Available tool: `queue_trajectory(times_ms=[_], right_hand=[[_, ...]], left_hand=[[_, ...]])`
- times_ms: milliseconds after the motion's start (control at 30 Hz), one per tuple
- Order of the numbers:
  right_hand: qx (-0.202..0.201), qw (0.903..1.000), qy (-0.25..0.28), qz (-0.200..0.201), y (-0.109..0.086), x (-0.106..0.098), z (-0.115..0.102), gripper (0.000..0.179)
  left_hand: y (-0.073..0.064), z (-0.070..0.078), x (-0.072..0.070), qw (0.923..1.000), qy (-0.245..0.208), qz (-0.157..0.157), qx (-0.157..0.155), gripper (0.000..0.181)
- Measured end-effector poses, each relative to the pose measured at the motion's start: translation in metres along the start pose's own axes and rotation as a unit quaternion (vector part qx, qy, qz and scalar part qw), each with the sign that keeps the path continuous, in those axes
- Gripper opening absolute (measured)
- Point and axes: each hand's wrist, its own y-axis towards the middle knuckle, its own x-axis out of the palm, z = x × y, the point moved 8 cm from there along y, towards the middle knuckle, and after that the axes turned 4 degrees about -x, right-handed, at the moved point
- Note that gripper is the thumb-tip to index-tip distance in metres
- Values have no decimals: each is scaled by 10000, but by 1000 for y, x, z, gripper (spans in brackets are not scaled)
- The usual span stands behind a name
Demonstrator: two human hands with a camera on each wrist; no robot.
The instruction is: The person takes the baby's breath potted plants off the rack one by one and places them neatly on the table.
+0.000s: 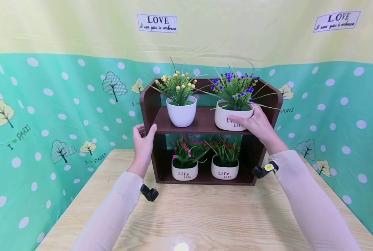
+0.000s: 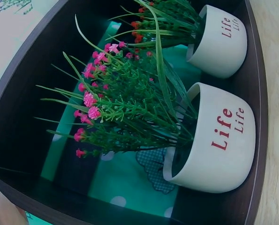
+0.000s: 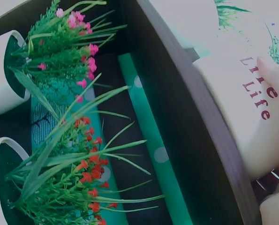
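Note:
My right hand grips the right side of a white oval pot marked "Life", its thumb over the lettering. Blue-purple flowers rise from this pot, which is at the front of the upper shelf. At the left side panel of the dark brown two-tier rack, my left hand holds the edge, thumb in front and fingers around the outside. Beside the purple plant, a round white pot with yellow flowers stands on the same shelf.
On the lower shelf sit two "Life" pots, one with pink flowers and another with red flowers. The rack stands on a light wood table. Behind it hangs a green and yellow patterned curtain.

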Motion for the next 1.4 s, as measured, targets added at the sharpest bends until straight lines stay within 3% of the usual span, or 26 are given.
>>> queue_trajectory(times_ms=[333, 767, 1100, 1400], right_hand=[[158, 9997, 2, 191, -21, -11, -4, 78], [24, 9970, -748, -211, -60, -23, -7, 51], [40, 9927, -1187, -224, -85, -45, -3, 44], [535, 9767, -2010, -532, -105, -63, 25, 59]], left_hand=[[1, 1, 0, 10000, -46, 15, 5, 53], [-2, 1, 1, 10000, 33, -78, -46, 56], [-1, 1, 1, 9999, 56, -79, -30, 55], [-2, 2, 0, 10000, 31, -75, -48, 54]])
